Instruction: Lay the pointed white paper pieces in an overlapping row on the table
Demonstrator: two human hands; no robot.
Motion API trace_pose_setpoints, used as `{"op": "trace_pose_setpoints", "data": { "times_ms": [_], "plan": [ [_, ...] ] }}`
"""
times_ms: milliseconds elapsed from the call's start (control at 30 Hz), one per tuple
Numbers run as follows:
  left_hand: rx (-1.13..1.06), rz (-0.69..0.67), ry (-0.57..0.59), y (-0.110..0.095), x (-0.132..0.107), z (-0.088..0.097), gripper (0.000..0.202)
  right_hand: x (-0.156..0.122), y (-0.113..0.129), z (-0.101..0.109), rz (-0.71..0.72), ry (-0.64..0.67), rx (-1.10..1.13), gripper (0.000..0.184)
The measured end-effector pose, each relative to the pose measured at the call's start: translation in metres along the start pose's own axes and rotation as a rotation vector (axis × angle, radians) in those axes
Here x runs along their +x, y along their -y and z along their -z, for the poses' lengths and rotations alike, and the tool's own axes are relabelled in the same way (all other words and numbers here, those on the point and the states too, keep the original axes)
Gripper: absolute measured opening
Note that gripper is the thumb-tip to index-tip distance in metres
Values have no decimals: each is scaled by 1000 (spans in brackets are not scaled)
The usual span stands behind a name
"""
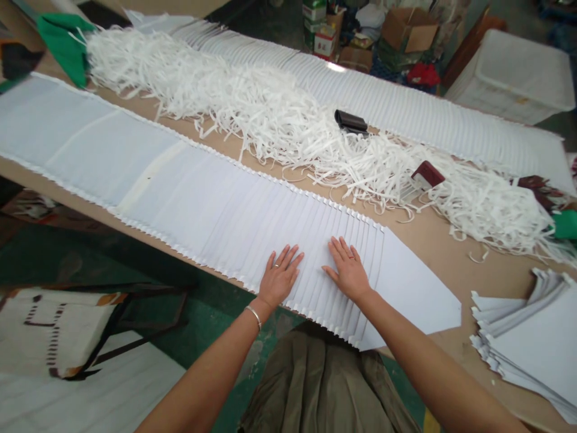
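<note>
A long row of overlapping white paper sheets [243, 210] runs along the near side of the table, their notched edges fanned out in even steps. My left hand [280, 276] lies flat on the row, fingers spread, a ring on one finger and a bracelet at the wrist. To its right, my right hand [348, 267] also rests on the sheets with its fingers stretched out and the thumb apart. Neither hand grips anything. The rightmost sheet [419, 288] shows most of its surface, with a tapered end. Both palms hide the paper beneath them.
Behind the row lies a long heap of white strips [270, 114], with a dark cylindrical object [350, 121] and a dark red block [428, 174] on it. More fanned sheets [406, 108] line the far edge. A stack of sheets [532, 337] sits right. A stool [58, 331] stands lower left.
</note>
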State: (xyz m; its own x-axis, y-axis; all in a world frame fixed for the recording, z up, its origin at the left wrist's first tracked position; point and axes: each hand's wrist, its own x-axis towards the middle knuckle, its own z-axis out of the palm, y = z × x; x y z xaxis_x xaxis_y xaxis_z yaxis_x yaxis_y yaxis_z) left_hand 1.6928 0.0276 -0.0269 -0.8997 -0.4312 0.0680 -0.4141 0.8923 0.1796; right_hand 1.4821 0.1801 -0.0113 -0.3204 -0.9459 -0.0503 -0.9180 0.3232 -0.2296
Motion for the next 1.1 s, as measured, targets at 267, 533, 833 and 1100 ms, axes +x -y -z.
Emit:
{"op": "trace_pose_setpoints", "data": {
  "times_ms": [267,533,833,1100],
  "plan": [
    [-33,-220,33,-83,23,-6,55,-111,-79,13,-273,-84,-139,74],
    [17,-311,56,-113,38,-22,56,-114,-81,4,-171,-16,-134,83],
    [-9,-300,101,-123,40,-17,60,-117,-89,15,-192,-2,-61,87],
    [-40,-383,134,-140,48,-24,62,-121,-93,10,-155,43,-44,90]
  ]
}}
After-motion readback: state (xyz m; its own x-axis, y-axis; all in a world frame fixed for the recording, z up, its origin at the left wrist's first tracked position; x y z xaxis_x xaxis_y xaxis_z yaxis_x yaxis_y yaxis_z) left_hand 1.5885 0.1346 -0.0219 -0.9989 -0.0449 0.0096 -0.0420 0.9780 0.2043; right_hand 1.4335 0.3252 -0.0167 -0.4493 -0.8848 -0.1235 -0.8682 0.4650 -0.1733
